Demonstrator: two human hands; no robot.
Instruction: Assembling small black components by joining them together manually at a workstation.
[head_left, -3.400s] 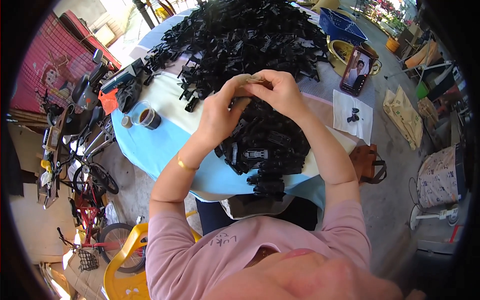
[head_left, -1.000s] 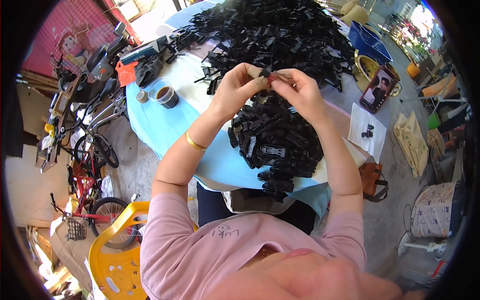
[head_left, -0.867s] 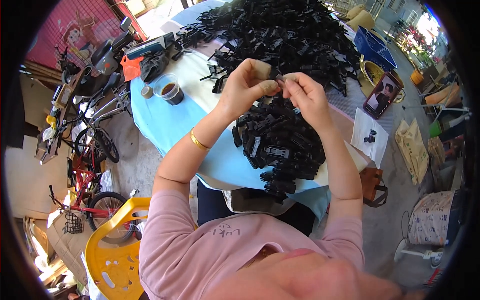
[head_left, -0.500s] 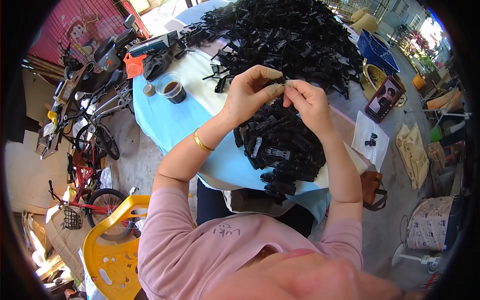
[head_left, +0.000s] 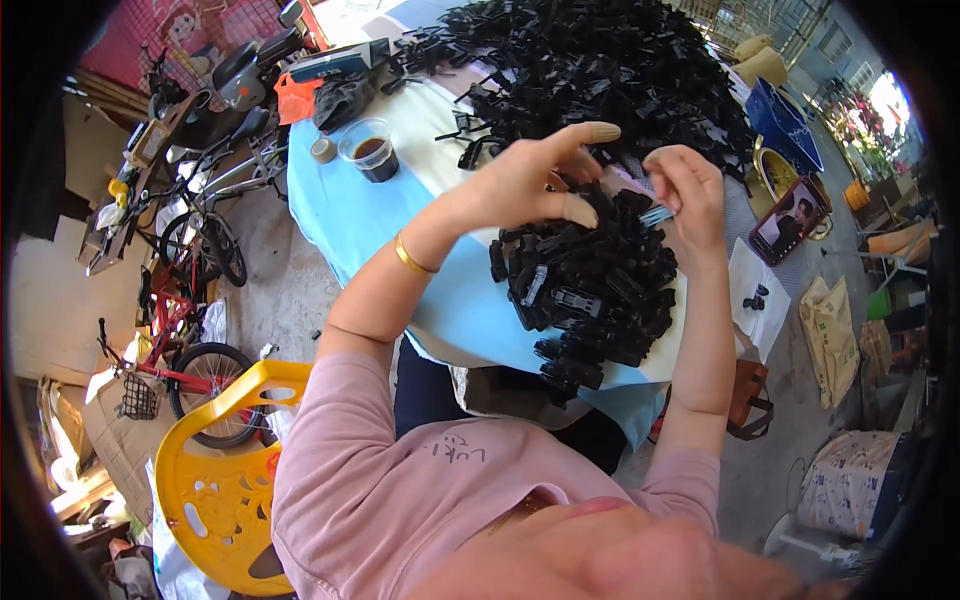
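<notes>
Yellow chair lower left; cup of dark liquid on the blue-covered table. Left hand open, fingers spread, above the near heap of black plastic parts. Right hand pinches a small pale piece over that heap. Phone at far right.

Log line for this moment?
left hand: open, above near pile of black plastic parts | right hand: pinching small black plastic part

My right hand pinched a small shiny clip over the black pile; my left hand stayed open beside it.
</notes>
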